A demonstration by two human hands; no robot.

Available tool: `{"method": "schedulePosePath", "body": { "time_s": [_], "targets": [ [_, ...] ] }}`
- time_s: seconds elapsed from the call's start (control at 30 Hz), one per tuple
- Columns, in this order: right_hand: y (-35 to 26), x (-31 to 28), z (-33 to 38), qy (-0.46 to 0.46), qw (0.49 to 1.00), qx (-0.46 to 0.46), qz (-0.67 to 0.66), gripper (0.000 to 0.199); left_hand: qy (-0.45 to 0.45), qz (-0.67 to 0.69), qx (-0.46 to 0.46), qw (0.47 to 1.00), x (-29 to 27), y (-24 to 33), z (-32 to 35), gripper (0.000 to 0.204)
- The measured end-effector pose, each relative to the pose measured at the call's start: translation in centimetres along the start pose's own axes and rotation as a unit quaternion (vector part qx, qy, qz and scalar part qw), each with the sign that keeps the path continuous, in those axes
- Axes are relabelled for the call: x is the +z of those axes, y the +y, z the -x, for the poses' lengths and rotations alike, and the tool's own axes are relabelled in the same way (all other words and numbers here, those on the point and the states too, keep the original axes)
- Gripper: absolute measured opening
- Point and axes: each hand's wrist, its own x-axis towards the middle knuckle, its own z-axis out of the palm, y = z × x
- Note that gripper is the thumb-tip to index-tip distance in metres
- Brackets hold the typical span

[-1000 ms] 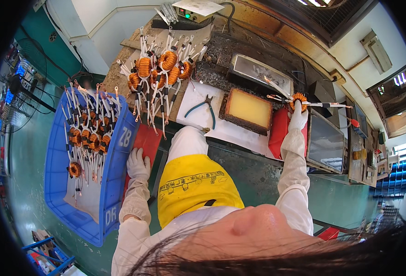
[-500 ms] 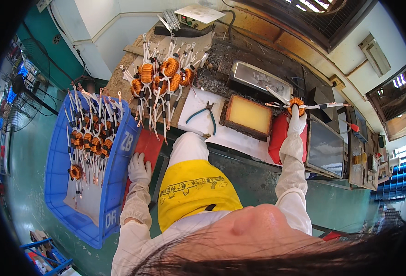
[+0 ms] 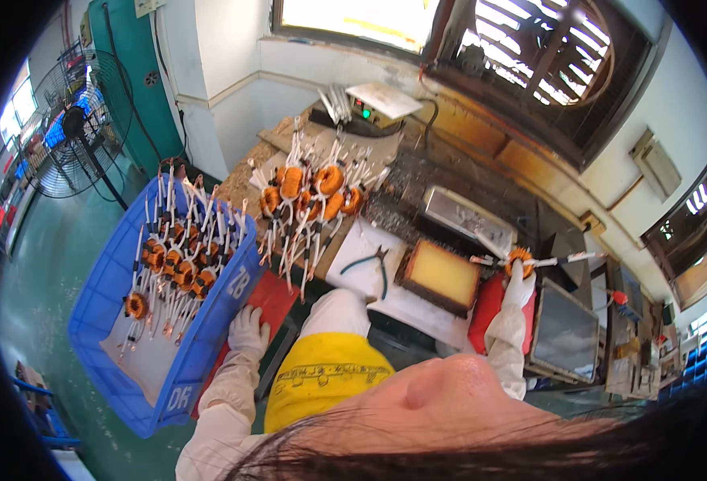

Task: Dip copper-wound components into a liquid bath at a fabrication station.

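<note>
My right hand [image 3: 519, 289], in a white glove, is closed on a copper-wound ring coil [image 3: 520, 256]. White and black sleeved leads stick out from the coil on both sides. The hand is above a red box [image 3: 490, 305], right of a dark-edged block with a pale yellow top [image 3: 443, 271]. My left hand [image 3: 249, 330], also gloved, lies with fingers outstretched on a red surface [image 3: 280, 290], beside a blue crate [image 3: 164, 385]. Similar ring coils [image 3: 183, 272] with leads lie in the crate.
More ring coils [image 3: 309, 192] are heaped on the bench's left part. Cutting pliers [image 3: 381, 268] lie on white sheeting. Behind the yellow-topped block is a silvery metal trough [image 3: 466, 218]. A control box [image 3: 373, 114] stands at the back; a standing fan [image 3: 73, 124] is far left.
The view has tilted up, showing more of the windows, and the bench things appear lower. My right hand still holds the ring coil; my left hand still rests beside the crate.
</note>
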Motion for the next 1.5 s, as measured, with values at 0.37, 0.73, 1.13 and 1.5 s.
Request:
{"method": "schedulePosePath", "body": {
  "time_s": [0.37, 0.73, 1.13, 1.5],
  "targets": [
    [1.2, 1.3, 0.8, 0.016, 0.999, -0.031, 0.006, 0.045, 0.029, 0.008, 0.015, 0.999, -0.8, -1.9, 0.4, 0.045],
    [1.5, 0.1, -1.3, -0.002, 1.0, -0.021, 0.003, 0.044, -0.054, -0.004, 0.014, 0.998, 3.8, -2.9, 1.8, 0.041],
    [0.7, 1.7, 0.5, 0.008, 1.0, 0.015, 0.003, 0.047, 0.023, -0.01, 0.021, 0.999, 0.1, -2.0, 0.1, 0.044],
    [1.2, 0.8, -0.4, -0.009, 1.0, 0.005, 0.002, 0.052, 0.026, -0.028, 0.003, 0.999, 3.6, -2.2, 1.5, 0.049]
  ]
}}
